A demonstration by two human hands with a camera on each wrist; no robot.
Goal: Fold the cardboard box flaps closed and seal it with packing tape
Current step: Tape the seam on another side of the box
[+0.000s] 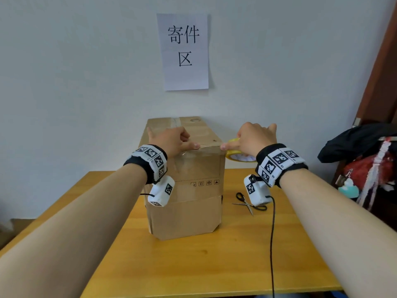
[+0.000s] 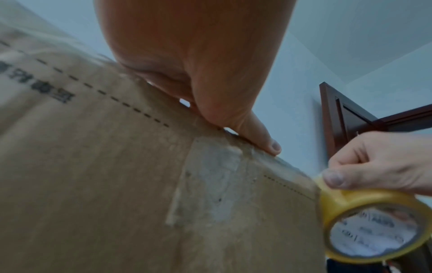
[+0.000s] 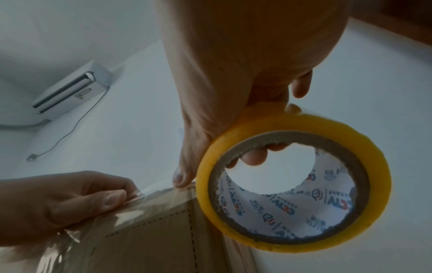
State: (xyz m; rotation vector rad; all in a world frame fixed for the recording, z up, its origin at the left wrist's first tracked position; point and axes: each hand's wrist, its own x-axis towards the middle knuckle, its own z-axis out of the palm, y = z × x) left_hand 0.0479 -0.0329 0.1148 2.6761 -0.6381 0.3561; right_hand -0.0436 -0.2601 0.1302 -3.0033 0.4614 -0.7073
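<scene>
One cardboard box point(image 1: 187, 190), one roll of packing tape point(image 1: 237, 154), one pair of scissors point(image 1: 247, 202) and two hands are in view. Nearest lies the bare front of the wooden table point(image 1: 193, 265), crossed by a black cable point(image 1: 272, 244). Beyond it the box stands upright at the table's middle, flaps folded shut, older clear tape banding its near face. The scissors lie flat at about 3 o'clock from the box, apart from it. At the box's near top edge the left hand point(image 1: 171, 139) has its fingers curled, with the thumb pressing a clear strip of tape point(image 3: 149, 197) onto that edge. The right hand point(image 1: 253, 138), at 3 o'clock from the left, grasps the yellow roll just past the box's right top corner, with fingers hooked through the core and the thumb on the strip at the corner. The strip runs taut between the two thumbs along the edge. Behind the box rises a white wall carrying one paper sign point(image 1: 184, 51) at 12 o'clock, a dark wooden door frame point(image 1: 378, 82) at 2 o'clock, and bags with dark cloth point(image 1: 365, 160) at 3 o'clock. An air conditioner point(image 3: 70, 90) hangs high on the wall in the right wrist view.
</scene>
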